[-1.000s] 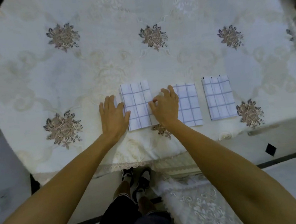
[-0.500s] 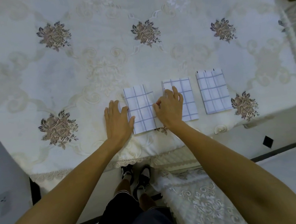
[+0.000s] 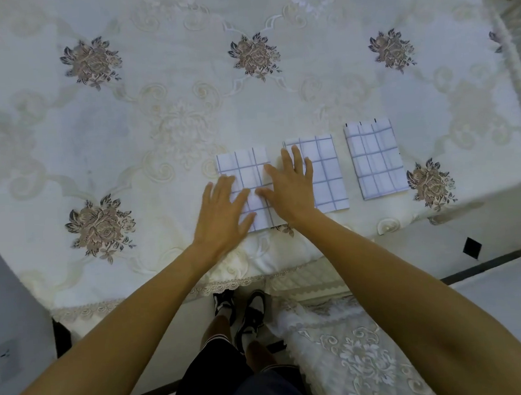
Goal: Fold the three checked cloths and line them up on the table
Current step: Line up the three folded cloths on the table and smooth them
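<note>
Both hands lie flat with fingers spread, gripping nothing: the left hand on the leftmost folded cloth, the right hand bridging it and the middle cloth. The third cloth lies rightward (all 3 long axes point away) on the counter.

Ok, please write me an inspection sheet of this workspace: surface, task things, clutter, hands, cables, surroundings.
Surface: round table under a cream embroidered tablecloth with brown flower motifs.
Task things: three white cloths with dark blue check lines, all folded, in a row near the front edge: left cloth, middle cloth, right cloth. They lie apart from each other.
Clutter: nothing seen.
Hands: left hand flat on the left cloth's left edge; right hand flat across the left and middle cloths.
Cables: nothing seen.
Surroundings: pale floor, the person's dark shoes, lace fabric below the table.
</note>
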